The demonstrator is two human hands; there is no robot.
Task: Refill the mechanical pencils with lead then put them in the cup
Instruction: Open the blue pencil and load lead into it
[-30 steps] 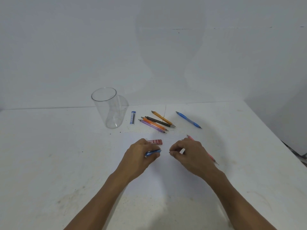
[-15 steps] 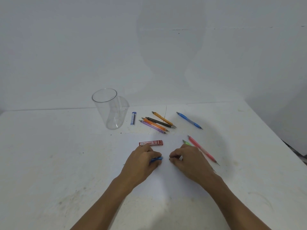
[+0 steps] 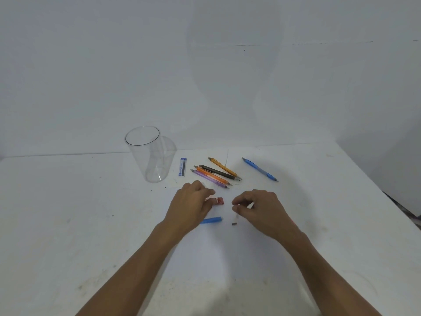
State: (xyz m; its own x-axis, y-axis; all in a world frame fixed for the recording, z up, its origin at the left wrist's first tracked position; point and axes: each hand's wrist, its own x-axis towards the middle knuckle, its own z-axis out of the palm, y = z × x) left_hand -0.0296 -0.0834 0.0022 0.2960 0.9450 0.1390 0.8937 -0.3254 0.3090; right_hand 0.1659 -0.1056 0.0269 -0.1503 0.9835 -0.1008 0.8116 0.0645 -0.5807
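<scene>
Lead is the delicate part here, I judge: thin, brittle sticks that snap under any sideways push, best fed end-on. Its red lead case lies about mid-table, and the left grip has its fingers curled over the case's left end, apparently pinching it; light, stiff and slick, it is best held by its long flat sides. Just nearer the front edge the blue mechanical pencil lies loose on the table, partly hidden under that grip; a round barrel will likely roll, so take it mid-barrel. The right grip is closed, thumb and forefinger pinching a small pale piece, too small to name; a small dark piece on the table just beneath could easily be flicked away. Toward the far edge lie four more pencils bunched together, a second blue pencil apart to their right, and a blue lead case just beside the clear cup, which stands upright with nothing in it. Open room lies left of the grips and along the front edge; the right edge is well apart from the work
</scene>
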